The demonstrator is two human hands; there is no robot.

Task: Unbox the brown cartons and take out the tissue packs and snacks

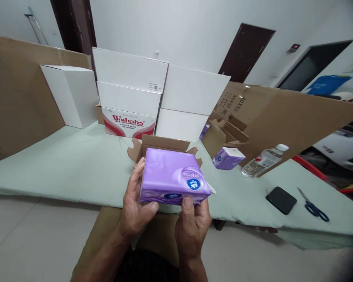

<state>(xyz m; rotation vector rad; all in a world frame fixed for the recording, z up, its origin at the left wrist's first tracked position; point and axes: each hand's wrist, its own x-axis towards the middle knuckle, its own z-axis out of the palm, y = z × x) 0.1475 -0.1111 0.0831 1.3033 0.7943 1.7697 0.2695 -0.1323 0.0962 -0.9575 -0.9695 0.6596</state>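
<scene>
A purple Vinda tissue pack [167, 170] is held up in front of me, its blue logo towards the right end. My left hand [133, 205] grips its left end, the thumb along the lower front edge. At the right end, my right hand [192, 225] closes on the pack, with the thumb pressed on the front face and the fingers beneath. Behind the pack stands an open brown cardboard box [164, 143] with its flaps up; the pack hides most of it.
White Wahaha cartons [129, 123] stand at the back, with a white box [73, 96] to their left. On the right are another cardboard box [214, 137], a smaller purple tissue pack [228, 158], a water bottle [264, 161], a black flat item [281, 200] and scissors [313, 207]. Cardboard panels border both sides.
</scene>
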